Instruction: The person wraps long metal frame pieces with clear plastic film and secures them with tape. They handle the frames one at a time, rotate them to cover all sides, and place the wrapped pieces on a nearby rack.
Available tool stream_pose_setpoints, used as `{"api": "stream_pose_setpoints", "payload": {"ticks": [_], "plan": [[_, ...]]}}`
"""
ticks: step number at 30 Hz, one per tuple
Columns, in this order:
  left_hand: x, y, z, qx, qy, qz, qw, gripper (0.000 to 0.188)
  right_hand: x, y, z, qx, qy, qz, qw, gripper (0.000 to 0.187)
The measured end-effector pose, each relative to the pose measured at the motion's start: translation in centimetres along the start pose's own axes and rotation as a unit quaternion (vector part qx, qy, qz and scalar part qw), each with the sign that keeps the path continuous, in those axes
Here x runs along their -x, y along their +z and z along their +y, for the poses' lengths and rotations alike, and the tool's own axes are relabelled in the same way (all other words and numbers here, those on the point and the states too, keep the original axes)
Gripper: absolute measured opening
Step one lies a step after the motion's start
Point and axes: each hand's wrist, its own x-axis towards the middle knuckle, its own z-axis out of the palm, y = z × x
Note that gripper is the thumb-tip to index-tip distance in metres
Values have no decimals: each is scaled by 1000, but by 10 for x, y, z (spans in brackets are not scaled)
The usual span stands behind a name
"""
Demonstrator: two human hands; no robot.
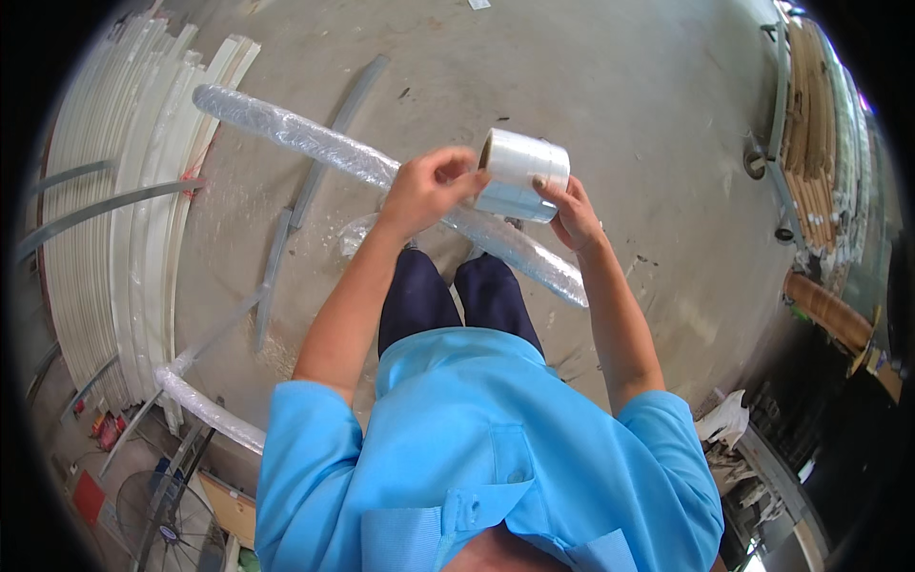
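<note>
A roll of clear stretch film is held up in front of me, its brown core end turned to the left. My right hand grips the roll by its right end, with the thumb lying across the film. At the core end is my left hand, fingers curled in and the thumb tip meeting the roll's edge; whatever it pinches is hidden. Behind and below the roll, a long bundle wrapped in clear film runs slantwise from upper left to lower right, passing just ahead of my feet.
Stacked long white profiles fill the left side. Curved grey metal strips lie under the wrapped bundle. Another film-wrapped length and a fan are at lower left. A wheeled rack of boards stands at right.
</note>
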Motion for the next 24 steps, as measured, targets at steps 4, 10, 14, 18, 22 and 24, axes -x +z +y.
{"api": "stream_pose_setpoints", "payload": {"ticks": [4, 10, 14, 18, 22, 24], "plan": [[45, -10, -67, 82, -147, -224, 960, 44, -24, -26, 31, -125, 110, 65, 984, 73], [6, 38, -167, -450, 84, 2, 889, 62, -38, -39, 70, -174, 153, 6, 973, 89], [-29, 42, -178, -359, 268, 63, 892, 43, -45, -37, 81, -207, 263, 88, 938, 88], [-17, 34, -185, -255, 4, -27, 966, 43, -36, -37, 67, 342, 354, 25, 870, 85], [5, 6, -191, -157, -101, -31, 982, 62, 6, -9, 59, 565, -18, 117, 817, 57], [16, -3, -187, -118, -216, -31, 969, 54, 21, 12, 58, 543, -236, 114, 797, 55]]}}
